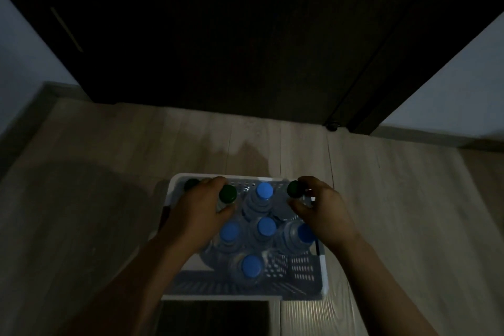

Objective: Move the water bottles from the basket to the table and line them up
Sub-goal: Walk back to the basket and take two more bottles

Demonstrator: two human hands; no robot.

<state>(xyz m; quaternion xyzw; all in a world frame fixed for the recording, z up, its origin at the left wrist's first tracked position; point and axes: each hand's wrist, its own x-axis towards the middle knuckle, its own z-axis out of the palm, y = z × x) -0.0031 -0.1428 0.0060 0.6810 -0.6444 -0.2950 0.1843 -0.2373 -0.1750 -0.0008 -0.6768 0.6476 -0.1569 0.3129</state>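
Observation:
A white slotted basket [305, 271] sits on the floor below me, holding several clear water bottles. Several have blue caps, such as the bottle [264, 190] at the back middle and the one [251, 266] nearest me. Three have dark green caps. My left hand [203, 207] is closed around the neck of a green-capped bottle [228, 193] at the basket's back left; another green cap [192, 184] shows beyond my knuckles. My right hand [319, 206] grips a green-capped bottle [296, 189] at the back right. Both bottle bodies are hidden by my hands.
The scene is dim. Pale wood-look flooring [95, 213] surrounds the basket. A dark door [245, 35] with a floor stop [333, 126] stands ahead. A dark flat rectangular object [215, 316] lies just in front of the basket's near edge. No table is in view.

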